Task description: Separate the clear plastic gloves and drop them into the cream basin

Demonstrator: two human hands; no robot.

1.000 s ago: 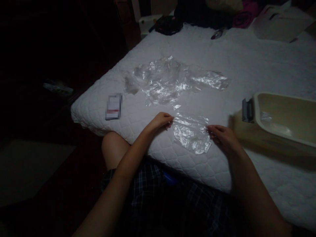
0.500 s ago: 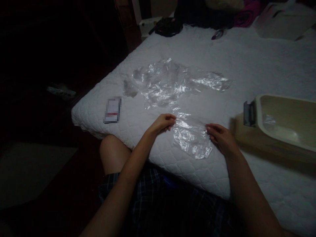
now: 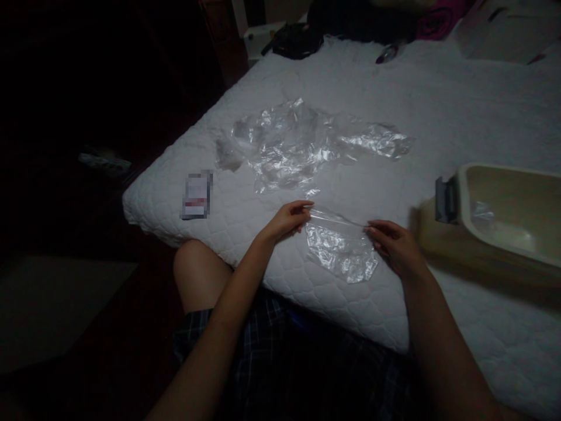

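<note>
Dim room, person seated at the corner of a bed point(image 3: 394, 105) w/ white quilted cover. Both hands work one clear plastic bag point(image 3: 339, 248) lying flat near the bed's front edge, just ahead of the person's knee.

Left hand point(image 3: 287, 219): fingers curled, thumb and fingertips pinching the bag's top-left corner. Right hand point(image 3: 394, 245): fingers partly bent, tips pinching the bag's top-right corner. The top edge runs as a taut, thin line between the two hands; the rest of the bag lies crumpled on the cover below that line. Whether the top edge is lifted off the cover or folded over, can't tell in this light.

Farther back on the bed, well apart from the hands: a loose pile of bags point(image 3: 289, 143), more clear plastic, spread out and wrinkled, w/ one strip reaching right. Left of the pile, near the bed's left edge, a small card point(image 3: 196, 195), blurred out.

Right side: a beige tub point(image 3: 508, 210) sits on the bed near the right hand, not touching it; a dark clip-like part on its near-left corner, and a bit of clear plastic inside. Far end of bed: dark items and a pink cloth, too dim to tell more.
</note>
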